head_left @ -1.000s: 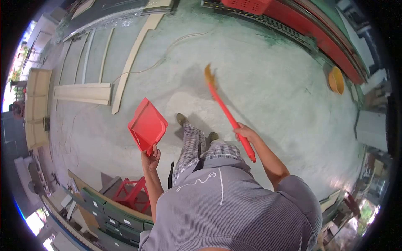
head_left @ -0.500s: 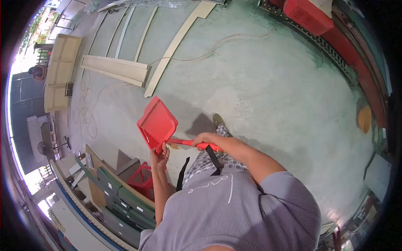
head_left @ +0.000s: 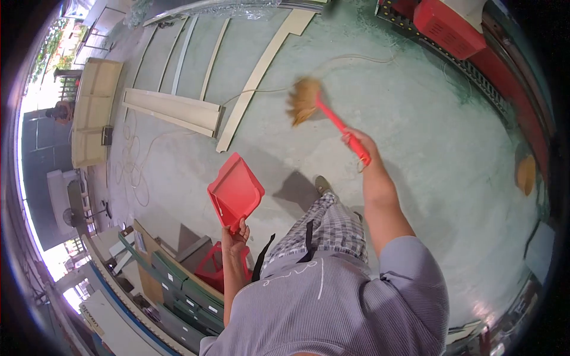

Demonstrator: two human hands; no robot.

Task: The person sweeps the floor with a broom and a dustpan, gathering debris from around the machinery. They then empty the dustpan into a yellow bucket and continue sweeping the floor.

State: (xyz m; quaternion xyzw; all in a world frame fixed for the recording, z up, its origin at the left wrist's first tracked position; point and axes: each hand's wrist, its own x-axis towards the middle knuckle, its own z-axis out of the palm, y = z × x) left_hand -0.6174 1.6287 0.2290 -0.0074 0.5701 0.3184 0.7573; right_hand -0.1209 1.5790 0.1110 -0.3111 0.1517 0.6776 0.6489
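In the head view my left hand [head_left: 235,233] grips a red dustpan [head_left: 236,188] by its short handle, with the pan pointing forward and its inside facing up. A thin pale strip lies along the pan's left side. My right hand [head_left: 360,140] is wrapped round the red handle of a hand brush [head_left: 305,99], held out ahead and to the right of the dustpan. Its tan bristles fan out toward the left, over the floor.
Long cream metal panels [head_left: 172,111] and strips lie on the floor ahead left. A thin hose [head_left: 264,91] crosses the floor. A red stool [head_left: 215,268] and green drawers [head_left: 189,289] stand at lower left. Red machinery [head_left: 449,28] lines the far right.
My right hand has swung forward and away from the dustpan, bringing the brush's bristles into full view. The dustpan has shifted slightly right and down in the view.
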